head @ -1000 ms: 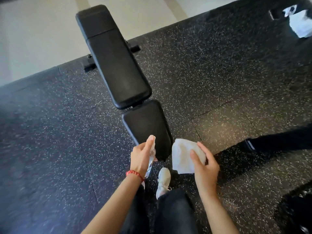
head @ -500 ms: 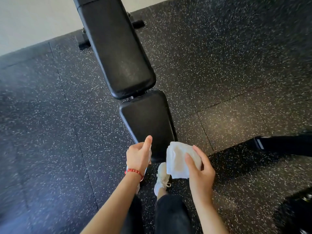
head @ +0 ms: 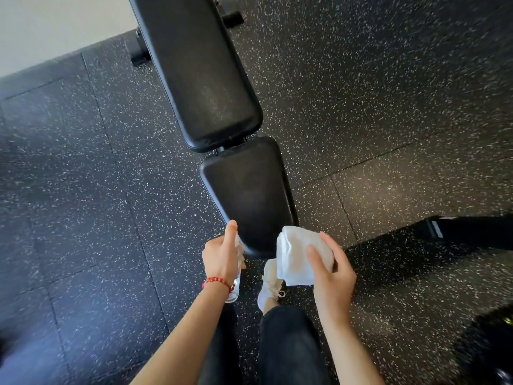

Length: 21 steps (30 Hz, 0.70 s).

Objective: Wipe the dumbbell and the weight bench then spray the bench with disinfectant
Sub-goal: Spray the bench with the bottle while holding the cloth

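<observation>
Now left hand (head: 220, 255) fingers curled round spray bottle (head: 234, 290), right hand (head: 331, 269) fingers gripping cloth (head: 294, 252) beside bench (head: 249, 190)

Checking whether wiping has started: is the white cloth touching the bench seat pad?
Cannot tell. In the head view the cloth, held in the right hand, overlaps the seat pad's near edge, but neither contact nor gap shows.

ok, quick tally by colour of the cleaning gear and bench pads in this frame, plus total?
Black: 2, the long back pad and the seat pad of the bench.
White: 1, the folded cloth held in the right hand.
Clear: 1, the spray bottle in the left hand grip, mostly hidden.
Total: 4
</observation>
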Available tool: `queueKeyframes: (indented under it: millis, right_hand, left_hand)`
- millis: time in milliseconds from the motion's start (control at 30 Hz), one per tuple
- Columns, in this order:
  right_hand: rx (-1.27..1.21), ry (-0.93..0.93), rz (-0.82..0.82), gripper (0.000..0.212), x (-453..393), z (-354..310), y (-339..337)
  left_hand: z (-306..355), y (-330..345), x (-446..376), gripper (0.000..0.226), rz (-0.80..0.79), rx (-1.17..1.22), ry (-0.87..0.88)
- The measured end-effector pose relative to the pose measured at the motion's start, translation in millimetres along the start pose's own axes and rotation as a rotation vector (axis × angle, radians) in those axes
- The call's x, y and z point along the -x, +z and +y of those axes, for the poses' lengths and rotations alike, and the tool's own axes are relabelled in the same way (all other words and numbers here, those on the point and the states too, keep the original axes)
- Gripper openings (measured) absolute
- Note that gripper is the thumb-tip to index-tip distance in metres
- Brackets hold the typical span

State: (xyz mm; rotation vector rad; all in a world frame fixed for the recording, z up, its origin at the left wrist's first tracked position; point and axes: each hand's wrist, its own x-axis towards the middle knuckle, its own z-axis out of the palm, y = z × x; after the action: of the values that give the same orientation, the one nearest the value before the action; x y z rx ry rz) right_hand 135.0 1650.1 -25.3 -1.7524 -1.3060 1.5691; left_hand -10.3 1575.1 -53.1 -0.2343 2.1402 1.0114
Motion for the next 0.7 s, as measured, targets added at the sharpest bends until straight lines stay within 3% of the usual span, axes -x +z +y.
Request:
queueKeyframes:
  millis: [333,600,700]
  right_hand:
    - [-0.015,-0.048,0.017,0.029,0.0,-39.8,50.3]
    - [-0.022,-0.084,0.129,0.029,-1.2,-83.3,166.9]
    - [-0.055,-0.065,0.19,0.029,-1.3,-98.7,211.0]
  left_hand:
    - [48.4,-51.2,-23.3,0.061,0.029,0.083,0.068]
    - [103.8,-111.0,-124.1,0.07,-0.145,0.055,0.118]
    - [141.1,-133.8,-156.1,0.063,-0.143,0.002,0.225]
